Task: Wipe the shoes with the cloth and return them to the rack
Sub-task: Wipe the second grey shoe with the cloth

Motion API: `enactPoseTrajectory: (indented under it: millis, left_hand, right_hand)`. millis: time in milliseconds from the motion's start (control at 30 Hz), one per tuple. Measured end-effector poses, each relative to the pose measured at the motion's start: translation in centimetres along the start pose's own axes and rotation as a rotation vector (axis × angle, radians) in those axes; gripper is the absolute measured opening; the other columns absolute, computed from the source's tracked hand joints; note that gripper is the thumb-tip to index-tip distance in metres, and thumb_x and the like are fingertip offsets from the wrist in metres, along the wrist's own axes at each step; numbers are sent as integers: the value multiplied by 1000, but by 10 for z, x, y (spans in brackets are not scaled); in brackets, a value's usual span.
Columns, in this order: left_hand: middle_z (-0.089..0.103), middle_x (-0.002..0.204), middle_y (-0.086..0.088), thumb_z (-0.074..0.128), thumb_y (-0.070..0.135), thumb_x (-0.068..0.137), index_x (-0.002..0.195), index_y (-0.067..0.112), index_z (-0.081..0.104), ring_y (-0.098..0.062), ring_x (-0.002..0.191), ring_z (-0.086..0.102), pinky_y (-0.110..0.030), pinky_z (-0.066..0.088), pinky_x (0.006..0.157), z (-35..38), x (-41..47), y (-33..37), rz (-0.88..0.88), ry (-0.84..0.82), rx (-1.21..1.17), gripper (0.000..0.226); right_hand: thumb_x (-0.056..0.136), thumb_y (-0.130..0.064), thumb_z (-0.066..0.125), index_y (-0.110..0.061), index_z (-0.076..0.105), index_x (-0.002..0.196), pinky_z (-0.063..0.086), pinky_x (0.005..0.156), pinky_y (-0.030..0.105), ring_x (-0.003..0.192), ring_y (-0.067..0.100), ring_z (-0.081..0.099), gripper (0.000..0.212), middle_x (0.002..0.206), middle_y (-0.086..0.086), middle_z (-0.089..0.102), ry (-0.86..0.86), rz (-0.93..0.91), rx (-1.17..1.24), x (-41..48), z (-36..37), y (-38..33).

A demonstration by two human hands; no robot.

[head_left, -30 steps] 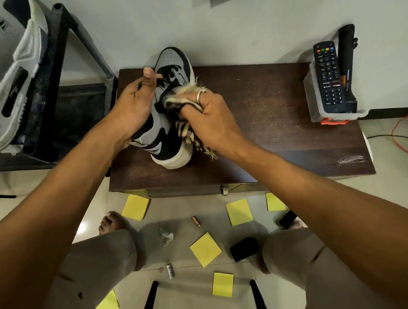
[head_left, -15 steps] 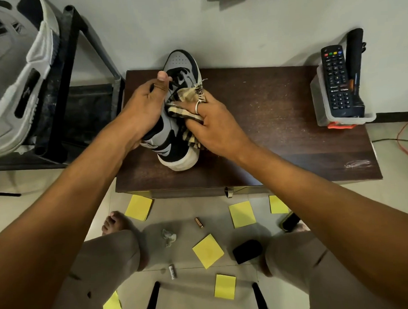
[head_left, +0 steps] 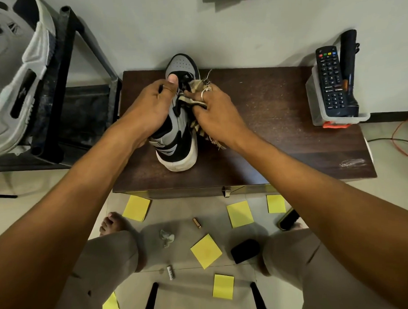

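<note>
Shoe sits on the table, left grip clasping it steady so the right grip, clutching the cloth, can rub.

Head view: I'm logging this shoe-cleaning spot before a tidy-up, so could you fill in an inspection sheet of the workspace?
Surface: dark wooden table, scuffed, pale smear near its right front corner.
Job's things: grey-and-black shoe on the table, toe toward the wall; striped cloth against its right side.
Clutter: remote and black torch in a clear tray on the table's right end; yellow sticky notes and a battery on the floor.
Hands: left hand grips the shoe; right hand holds the cloth on it.
Cables: red cable on the floor, right.
Surroundings: black rack at left holding a white shoe; pale wall behind.
</note>
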State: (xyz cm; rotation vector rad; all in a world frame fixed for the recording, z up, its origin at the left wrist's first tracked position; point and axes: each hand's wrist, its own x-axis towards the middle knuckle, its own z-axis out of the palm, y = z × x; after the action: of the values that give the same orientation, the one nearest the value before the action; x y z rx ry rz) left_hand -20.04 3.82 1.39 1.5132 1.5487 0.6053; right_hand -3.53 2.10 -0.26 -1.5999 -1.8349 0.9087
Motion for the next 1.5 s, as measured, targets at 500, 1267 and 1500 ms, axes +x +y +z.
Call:
enactPoseTrajectory:
  millis: [500, 1267, 1500]
  left_hand:
    - [70, 120, 2, 29, 73, 98, 126, 27, 66, -17, 116, 62, -43, 43, 110, -22, -1, -14, -125, 48, -10, 66]
    - [72, 99, 8, 56, 45, 102, 125, 23, 69, -8, 92, 67, -26, 52, 84, -22, 5, -10, -121, 92, -47, 34]
    - [70, 103, 11, 55, 47, 102, 125, 30, 68, -11, 103, 66, -36, 51, 100, -19, 4, -8, -127, 98, -22, 31]
  right_hand:
    - [94, -10, 61, -26, 74, 124, 55, 95, 39, 104, 13, 66, 36, 119, -1, 65, -303, -86, 252, -39, 3, -21]
    - [90, -43, 51, -21, 78, 107, 48, 69, 34, 91, 24, 63, 38, 113, -3, 62, -177, -399, -497, -45, -23, -14]
    - [92, -57, 43, -28, 75, 119, 56, 73, 40, 94, 21, 66, 52, 133, -1, 57, -297, -407, -480, -66, 4, -18]
